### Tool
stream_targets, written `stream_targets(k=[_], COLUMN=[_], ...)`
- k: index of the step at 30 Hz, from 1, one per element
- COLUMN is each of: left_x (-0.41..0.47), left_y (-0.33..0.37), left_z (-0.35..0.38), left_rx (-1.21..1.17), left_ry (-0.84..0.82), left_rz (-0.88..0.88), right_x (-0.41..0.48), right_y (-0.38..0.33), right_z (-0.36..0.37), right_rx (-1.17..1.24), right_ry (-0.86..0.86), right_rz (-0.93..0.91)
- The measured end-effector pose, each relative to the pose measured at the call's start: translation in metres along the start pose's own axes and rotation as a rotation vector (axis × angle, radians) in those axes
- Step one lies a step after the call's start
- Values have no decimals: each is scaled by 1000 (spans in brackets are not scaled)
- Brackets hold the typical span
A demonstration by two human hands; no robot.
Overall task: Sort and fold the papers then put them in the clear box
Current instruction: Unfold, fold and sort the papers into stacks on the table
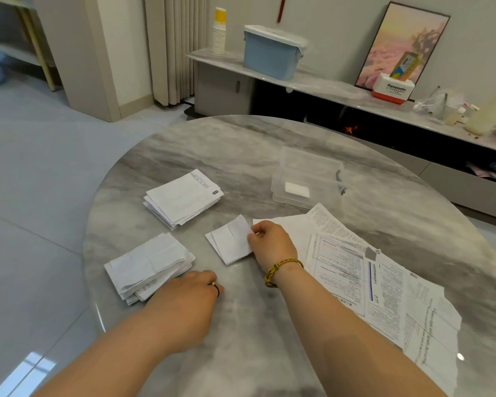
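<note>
Bright, even daylight; window glare on floor (26, 371); wide-angle edge bending.

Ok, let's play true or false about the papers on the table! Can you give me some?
1. The right hand pinches the small folded paper. True.
2. The clear box is full to the top. False: only one white piece lies in it.
3. Two piles of folded papers, a far stack and a near stack, lie on the table. True.
4. The unfolded sheets lie under the left hand. False: they lie by the right arm, and the left hand is beside the near stack.
</note>
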State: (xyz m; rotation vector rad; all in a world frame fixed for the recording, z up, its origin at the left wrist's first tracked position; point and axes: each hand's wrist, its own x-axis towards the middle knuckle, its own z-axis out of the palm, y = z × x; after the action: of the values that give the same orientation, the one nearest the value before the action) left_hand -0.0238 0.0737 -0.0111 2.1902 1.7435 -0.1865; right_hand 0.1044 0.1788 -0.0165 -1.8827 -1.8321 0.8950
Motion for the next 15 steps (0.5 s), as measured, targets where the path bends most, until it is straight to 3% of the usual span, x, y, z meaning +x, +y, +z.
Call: stream_targets(k=[8, 15], left_x=[3, 3], left_y=[0, 0], left_z=[1, -2], left_rx=[3, -12], left_ry=[3, -11], left_rz=[1, 4], right_x=[-4, -7], right_y=[-3, -3], right_z=[8, 6], right_rx=[-509, -424], right_ry=[63, 109], right_rz=[-178, -155])
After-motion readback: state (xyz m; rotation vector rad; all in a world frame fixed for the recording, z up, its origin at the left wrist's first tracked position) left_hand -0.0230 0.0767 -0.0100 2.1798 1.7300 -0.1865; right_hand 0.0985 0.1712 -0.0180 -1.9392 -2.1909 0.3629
